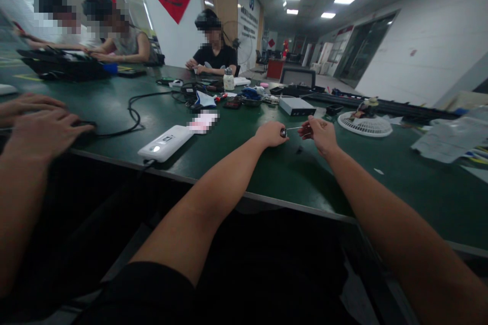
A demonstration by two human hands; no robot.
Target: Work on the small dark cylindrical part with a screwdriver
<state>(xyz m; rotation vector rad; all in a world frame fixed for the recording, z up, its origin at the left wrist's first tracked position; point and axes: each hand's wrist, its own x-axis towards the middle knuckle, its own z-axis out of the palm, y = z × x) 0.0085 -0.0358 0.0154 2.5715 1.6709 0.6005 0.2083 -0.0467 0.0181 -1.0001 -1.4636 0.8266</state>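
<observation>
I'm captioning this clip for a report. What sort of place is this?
Probably an electronics workshop or lab: a long green-topped workbench runs down the room, with black cables and a grey metal box on it, and a seated person works at it further along.

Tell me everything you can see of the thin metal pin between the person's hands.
The thin metal pin is a straight, silvery, wire-like rod, held almost level above the green tabletop. One end meets a small dark round piece at the left hand; the other reaches the fingers of the right hand. Finer detail is too small to tell.
</observation>
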